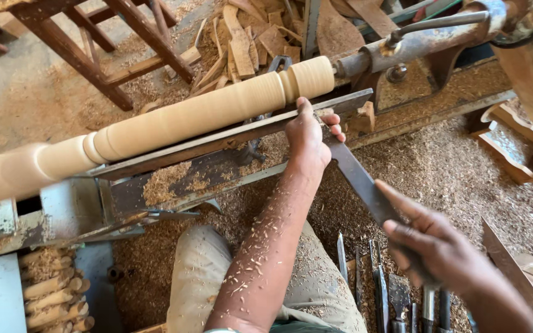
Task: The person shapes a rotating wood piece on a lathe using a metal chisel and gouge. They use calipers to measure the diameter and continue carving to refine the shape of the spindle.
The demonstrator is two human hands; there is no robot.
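Observation:
A long pale turned wooden spindle is mounted across a lathe, with rounded beads near its right end. A flat steel tool rest runs along its near side. My left hand presses the front of a long flat chisel down on the rest, close to the spindle's right end. My right hand grips the chisel's rear end, lower right. The chisel tip is hidden under my left fingers. Wood chips stick to my left forearm.
Sawdust and shavings cover the lathe bed and floor. Several spare chisels lie below my right hand. Turned wooden pieces are stacked lower left. A wooden frame and offcuts stand behind. The rusty tailstock is upper right.

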